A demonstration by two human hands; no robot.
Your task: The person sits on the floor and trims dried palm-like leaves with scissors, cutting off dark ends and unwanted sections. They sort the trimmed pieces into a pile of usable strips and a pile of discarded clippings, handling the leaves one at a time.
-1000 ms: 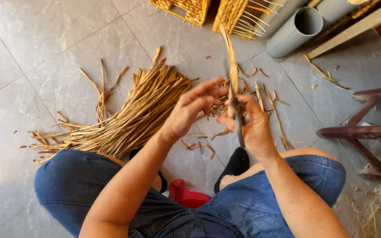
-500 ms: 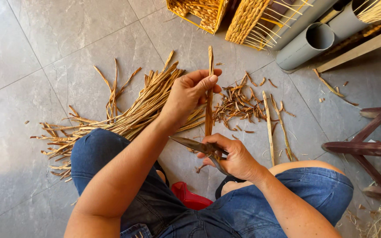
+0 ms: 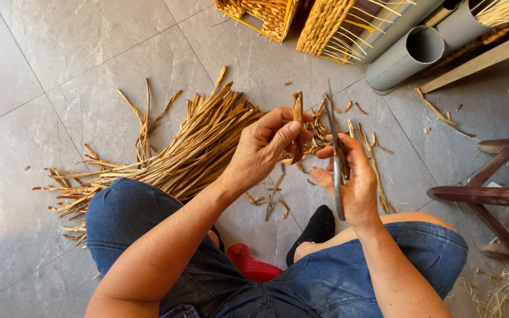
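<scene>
My left hand (image 3: 263, 148) pinches a short dried straw strip (image 3: 297, 112), holding it upright above my lap. My right hand (image 3: 351, 185) grips a pair of grey metal scissors (image 3: 336, 154), blades pointing up beside the strip. A big bundle of dried straw strips (image 3: 172, 159) lies on the grey tiled floor to the left of my left hand. Small cut straw pieces (image 3: 269, 200) are scattered on the tiles under both hands.
Woven straw baskets (image 3: 266, 15) with loose stakes stand at the top. Grey plastic pipes (image 3: 407, 53) lie at the upper right beside a wooden plank. A dark red wooden stool frame (image 3: 490, 194) stands at the right. A red object (image 3: 251, 265) lies between my legs.
The scissors have swung from lying low and sideways to pointing upward next to the strip. The strip in my left hand is now shorter, and both hands sit closer together.
</scene>
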